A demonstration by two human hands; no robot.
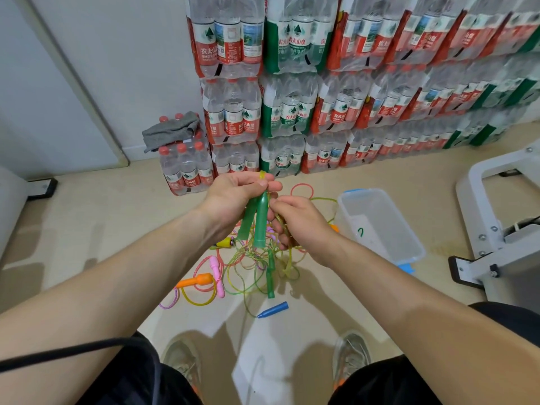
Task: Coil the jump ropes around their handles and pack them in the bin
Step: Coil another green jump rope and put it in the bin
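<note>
Far left of the bin [385, 223], against the wall, a grey cloth [171, 130] lies on top of a pack of water bottles [185, 169].

On the floor left of the bin lies a tangled pile of jump ropes [248, 267]. An orange handle [195, 280] and a pink handle [217, 271] are on the side of the pile farthest from the bin. A yellow handle [225, 243] lies behind them, and a blue handle [273, 309] is at the near edge.

Above the pile and left of the bin, the left hand [233, 200] is raised, its fingers curled round the upper ends of two green handles [254, 220]. These hang side by side, pointing down. A further green handle [271, 279] lies in the pile below.

The right hand [298, 220], between the green handles and the bin, has its fingers curled and pinches a yellow-green rope [287, 263], which trails down into the pile.

The bin is clear plastic with blue latches. It stands open on the floor just right of the pile, with no rope visible inside.

Behind the bin, stacked water bottle packs [321, 97] line the wall. Right of the bin stands a white metal frame [496, 229].
</note>
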